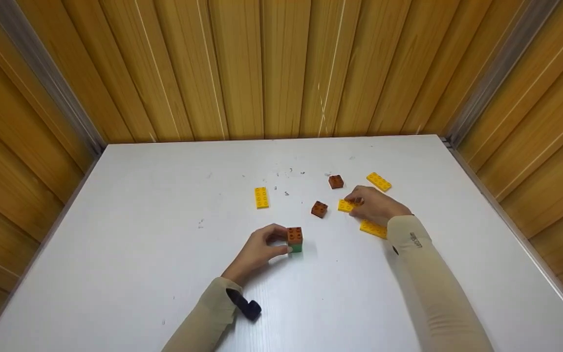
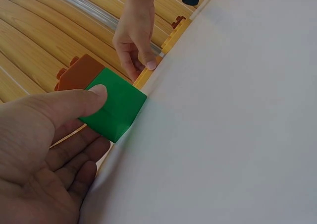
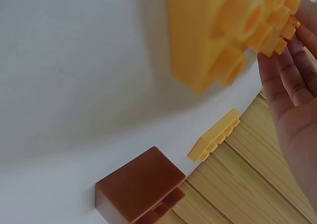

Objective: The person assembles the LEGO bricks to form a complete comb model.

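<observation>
My left hand (image 1: pixel 260 249) holds a small stack upright on the table: a brown toy brick (image 1: pixel 294 235) on top of a green brick (image 1: pixel 295 248). In the left wrist view the thumb lies against the green brick (image 2: pixel 115 105), whose lower edge meets the tabletop. Farther right, my right hand (image 1: pixel 375 204) pinches a flat yellow brick (image 1: pixel 346 206) between thumb and fingertips, partly covering it. The right wrist view has the fingers at the studded side of that yellow brick (image 3: pixel 272 38). Another yellow brick (image 1: pixel 372 229) lies under the right wrist, partly hidden.
Two brown bricks (image 1: pixel 319 209) lie loose left of and behind the right hand. One yellow brick (image 1: pixel 261 197) is beyond the left hand, another (image 1: pixel 378 181) beyond the right. Yellow ribbed walls (image 1: pixel 281 68) border the white table (image 1: pixel 130 220) at back and sides.
</observation>
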Action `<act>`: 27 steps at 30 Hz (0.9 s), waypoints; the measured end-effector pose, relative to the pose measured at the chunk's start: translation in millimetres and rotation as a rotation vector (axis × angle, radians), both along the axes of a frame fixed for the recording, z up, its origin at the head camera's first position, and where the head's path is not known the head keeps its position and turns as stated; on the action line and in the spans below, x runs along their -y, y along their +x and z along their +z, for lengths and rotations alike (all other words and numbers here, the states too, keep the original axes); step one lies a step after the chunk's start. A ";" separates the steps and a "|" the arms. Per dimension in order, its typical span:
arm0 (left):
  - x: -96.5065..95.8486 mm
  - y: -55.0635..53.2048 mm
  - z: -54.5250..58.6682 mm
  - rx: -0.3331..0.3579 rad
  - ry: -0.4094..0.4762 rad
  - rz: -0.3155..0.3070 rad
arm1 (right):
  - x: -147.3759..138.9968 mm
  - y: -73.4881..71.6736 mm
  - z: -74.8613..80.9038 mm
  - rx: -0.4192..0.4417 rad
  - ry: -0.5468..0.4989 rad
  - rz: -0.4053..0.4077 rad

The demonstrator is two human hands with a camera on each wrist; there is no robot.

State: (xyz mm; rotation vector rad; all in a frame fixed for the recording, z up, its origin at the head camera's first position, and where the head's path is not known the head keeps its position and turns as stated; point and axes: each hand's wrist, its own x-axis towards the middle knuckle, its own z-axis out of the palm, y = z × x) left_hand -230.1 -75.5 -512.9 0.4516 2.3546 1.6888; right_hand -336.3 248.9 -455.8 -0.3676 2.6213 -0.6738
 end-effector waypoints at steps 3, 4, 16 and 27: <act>0.3 0.1 -0.1 0.000 -0.001 0.007 | 0.1 -0.5 -0.3 0.014 -0.015 -0.006; 0.3 0.2 -0.1 0.000 0.000 0.008 | -0.1 -0.6 -0.4 0.019 -0.018 -0.006; -1.2 -1.3 -2.4 0.005 -0.015 0.010 | -1.4 -0.2 2.7 0.027 -0.040 -0.002; -0.3 -2.1 -2.0 -0.008 -0.014 0.006 | -2.8 0.2 6.0 -0.060 -0.080 0.106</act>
